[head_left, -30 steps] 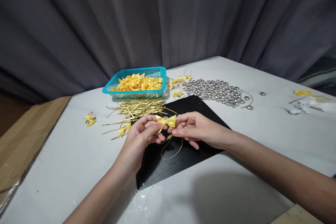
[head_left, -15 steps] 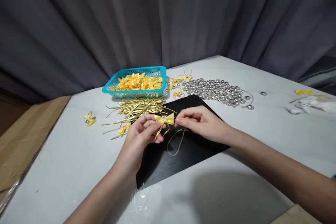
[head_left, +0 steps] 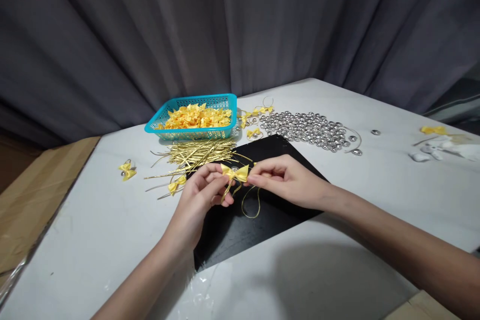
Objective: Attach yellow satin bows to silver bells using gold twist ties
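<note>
A yellow ribbon bow point(head_left: 235, 173) is pinched in my left hand point(head_left: 210, 187), over the black board. A shiny silver bell-like piece point(head_left: 235, 168) shows just behind the bow's knot, and gold strands hang below it. My right hand point(head_left: 277, 177) is closed at the bow's right tip, its thumb and forefinger pinching a thin gold cord. This gold cord point(head_left: 258, 205) droops in a loop beneath the right fingers. What lies deeper inside the right fingers is hidden.
Beyond my hands stands a blue basket point(head_left: 153, 129) full of yellow bows, with a pile of gold ties point(head_left: 202, 152) before it. Silver pieces point(head_left: 307, 130) are heaped right of it. Under my hands lies a black board point(head_left: 240, 240). A finished-looking bow point(head_left: 127, 171) sits left.
My right hand has shifted slightly left, its fingertips now against the bow's right tip. The cord loop below has become narrower. My left hand keeps its hold on the bow.
</note>
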Demonstrator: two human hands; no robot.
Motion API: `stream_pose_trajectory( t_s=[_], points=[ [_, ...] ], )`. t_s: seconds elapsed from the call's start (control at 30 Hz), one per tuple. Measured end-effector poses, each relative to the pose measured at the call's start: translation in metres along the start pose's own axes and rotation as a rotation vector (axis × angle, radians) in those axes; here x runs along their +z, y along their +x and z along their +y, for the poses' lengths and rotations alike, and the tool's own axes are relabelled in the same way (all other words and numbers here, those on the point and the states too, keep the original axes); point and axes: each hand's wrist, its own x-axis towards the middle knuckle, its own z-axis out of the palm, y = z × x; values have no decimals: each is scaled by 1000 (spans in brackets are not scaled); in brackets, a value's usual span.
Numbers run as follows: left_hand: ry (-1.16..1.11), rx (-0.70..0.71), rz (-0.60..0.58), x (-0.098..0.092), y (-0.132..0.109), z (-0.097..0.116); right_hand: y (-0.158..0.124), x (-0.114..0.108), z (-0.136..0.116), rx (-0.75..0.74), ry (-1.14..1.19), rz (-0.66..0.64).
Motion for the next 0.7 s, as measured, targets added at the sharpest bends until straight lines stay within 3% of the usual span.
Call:
stream_pose_trajectory(
  t_s=[0.17,0.47,0.7],
  points=[
    [-21,-4,47,1,0,3,0,0,2,1,-3,-22],
    [-50,18,60,-1,0,2,-6,2,-5,15,-90,-272],
    [-5,51,77,-4,3,-2,-6,-7,-7,-33,-229,-381]
  ],
)
